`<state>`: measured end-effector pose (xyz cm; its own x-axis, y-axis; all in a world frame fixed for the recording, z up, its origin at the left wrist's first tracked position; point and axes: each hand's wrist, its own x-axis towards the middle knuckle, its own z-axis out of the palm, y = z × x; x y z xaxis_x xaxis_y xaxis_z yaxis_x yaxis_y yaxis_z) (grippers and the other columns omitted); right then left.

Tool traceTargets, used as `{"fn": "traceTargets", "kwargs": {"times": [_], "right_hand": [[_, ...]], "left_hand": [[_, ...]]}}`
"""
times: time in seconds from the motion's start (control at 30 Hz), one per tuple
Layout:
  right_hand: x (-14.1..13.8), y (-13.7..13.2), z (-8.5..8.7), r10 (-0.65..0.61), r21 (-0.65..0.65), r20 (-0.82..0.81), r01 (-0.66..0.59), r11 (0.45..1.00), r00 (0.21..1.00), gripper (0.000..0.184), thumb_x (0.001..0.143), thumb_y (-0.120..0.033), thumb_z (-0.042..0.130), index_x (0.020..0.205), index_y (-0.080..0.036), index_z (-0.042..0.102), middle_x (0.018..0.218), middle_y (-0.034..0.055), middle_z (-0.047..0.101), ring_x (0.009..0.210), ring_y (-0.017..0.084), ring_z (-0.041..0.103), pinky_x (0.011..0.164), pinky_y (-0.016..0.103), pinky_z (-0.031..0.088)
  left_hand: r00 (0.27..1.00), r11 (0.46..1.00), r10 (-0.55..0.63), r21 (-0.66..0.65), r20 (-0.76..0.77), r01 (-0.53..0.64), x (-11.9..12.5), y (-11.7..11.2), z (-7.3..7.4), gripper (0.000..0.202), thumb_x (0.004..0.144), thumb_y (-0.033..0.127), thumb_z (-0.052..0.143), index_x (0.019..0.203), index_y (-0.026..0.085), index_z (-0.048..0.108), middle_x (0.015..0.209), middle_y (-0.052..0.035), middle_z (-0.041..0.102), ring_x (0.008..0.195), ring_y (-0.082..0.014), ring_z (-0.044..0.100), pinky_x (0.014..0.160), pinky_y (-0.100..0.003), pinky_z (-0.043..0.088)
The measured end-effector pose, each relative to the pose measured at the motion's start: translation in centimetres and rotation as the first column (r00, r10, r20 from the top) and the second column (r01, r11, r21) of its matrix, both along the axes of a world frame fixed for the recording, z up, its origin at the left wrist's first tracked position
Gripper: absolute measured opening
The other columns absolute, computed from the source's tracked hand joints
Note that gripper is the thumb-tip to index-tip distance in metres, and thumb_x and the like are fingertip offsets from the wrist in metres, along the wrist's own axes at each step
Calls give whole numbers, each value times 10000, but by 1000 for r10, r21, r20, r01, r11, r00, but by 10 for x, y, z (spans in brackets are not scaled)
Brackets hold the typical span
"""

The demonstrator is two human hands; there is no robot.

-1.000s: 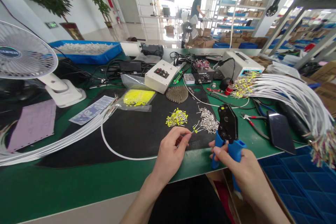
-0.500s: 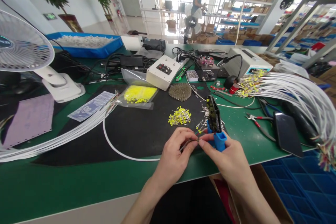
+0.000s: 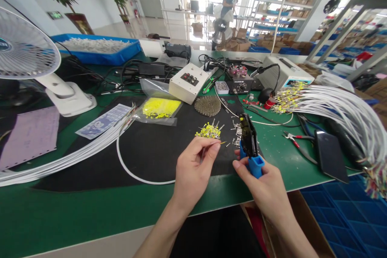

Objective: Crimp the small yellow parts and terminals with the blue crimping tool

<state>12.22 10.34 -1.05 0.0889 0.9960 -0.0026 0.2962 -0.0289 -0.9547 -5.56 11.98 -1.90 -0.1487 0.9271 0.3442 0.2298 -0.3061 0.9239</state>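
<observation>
My left hand (image 3: 195, 169) pinches the thin stripped end of a white cable (image 3: 130, 171), which loops across the black mat (image 3: 157, 153). The pinch sits just below a small pile of yellow LEDs (image 3: 208, 131). My right hand (image 3: 266, 187) grips a blue-handled crimping tool (image 3: 249, 145) with its black head pointing away from me. A heap of small metal terminals (image 3: 236, 131) lies just left of the tool's head. The two hands are a little apart.
A white desk fan (image 3: 33, 64) stands at the left, a bundle of white cables (image 3: 338, 109) with LED ends at the right. A phone (image 3: 331, 155), pliers (image 3: 298, 139), a white switch box (image 3: 190, 82), a bag of yellow LEDs (image 3: 159, 109) and a blue tray (image 3: 93, 50) share the bench. A person stands far back.
My right hand turned the crimping tool edge-on and brought it to the left hand; the fingers met at the wire end, then drew apart, the left hand lifting toward the LED pile.
</observation>
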Motion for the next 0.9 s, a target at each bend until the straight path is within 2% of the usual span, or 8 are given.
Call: {"fn": "traceTargets", "kwargs": {"times": [0.1, 0.23, 0.3, 0.4, 0.9], "right_hand": [[-1, -2, -1, -18, -20, -5, 18, 1000, 1000, 347, 877, -555, 752, 993, -228, 740, 1132, 94, 781, 1140, 336, 693, 943, 429, 521], [-5, -5, 0, -49, -30, -105, 47, 998, 993, 383, 881, -532, 766, 1088, -259, 594, 1175, 86, 770, 1105, 288, 721, 936, 403, 544], [-6, -5, 0, -64, -26, -153, 61, 998, 986, 411, 887, -510, 770, 1112, -272, 522, 1186, 82, 765, 1083, 263, 732, 935, 390, 550], [-6, -5, 1, -53, -32, -145, 49, 998, 988, 443, 903, -511, 752, 1184, -275, 502, 1192, 75, 757, 1076, 246, 730, 956, 387, 536], [-7, -4, 3, 2, -46, -23, -3, 999, 1000, 529, 883, -552, 738, 1294, -237, 630, 1176, 77, 756, 1055, 262, 712, 931, 360, 546]], "left_hand": [[998, 995, 58, 87, -2, -57, 1, 12, 17, 91, 992, 257, 689, 1047, 218, 751, 941, -10, 707, 777, -119, 616, 721, -230, 496], [999, 986, 54, 159, -2, -53, 6, 24, 29, 90, 984, 249, 700, 1052, 206, 741, 977, -23, 683, 803, -122, 606, 722, -237, 501], [999, 983, 50, 179, -11, -47, 9, 28, 29, 97, 984, 240, 700, 1062, 203, 744, 975, -23, 667, 788, -114, 582, 720, -239, 495], [999, 980, 30, 199, -21, -25, 11, 30, 28, 102, 985, 224, 698, 1069, 198, 749, 955, -20, 645, 770, -105, 558, 708, -239, 482], [998, 976, 15, 218, -65, 0, 7, 29, 31, 110, 992, 182, 671, 1074, 204, 741, 987, -22, 642, 786, -100, 568, 719, -232, 489]]}}
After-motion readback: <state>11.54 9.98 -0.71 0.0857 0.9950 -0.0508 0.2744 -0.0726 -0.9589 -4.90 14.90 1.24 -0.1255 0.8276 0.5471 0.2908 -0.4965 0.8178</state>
